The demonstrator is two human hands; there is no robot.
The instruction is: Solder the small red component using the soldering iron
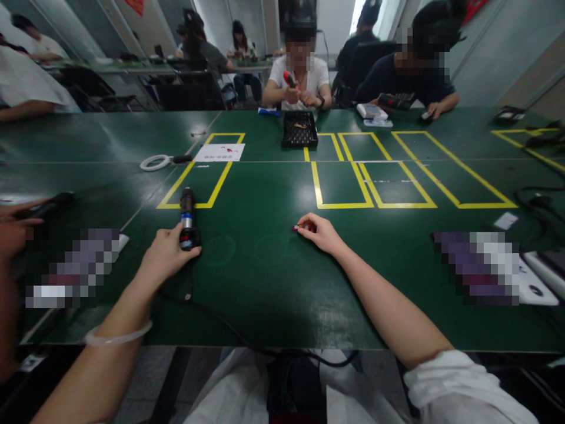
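Grips with the left hand (165, 254) the near end of a black power tool (187, 219), fingers wrapped round its base, thumb along the right side. Lies flat on the green tabletop (265, 282), long axis running straight away from the body, far tip across the near line of a yellow tape outline (170, 205). Trails a dark cable (220, 324) from the base back toward the tabletop's near edge.

Pinches with the right hand (322, 234) a small red piece (295, 227), thumb and forefinger pressed together on it, remaining fingers curled, piece down on the tabletop. Too small to name with confidence; possibly a bit or a cap. Sits to the right of the tool and well apart from it, at the leftward-pointing fingertips, far nearer the right hand than the left, a stretch of tabletop between the two.

Beyond the tape: a black tray (299, 129), a white card (219, 152), a white coiled ring (154, 162). Across the tabletop, another person's hands round a red-handled tool (289, 79).
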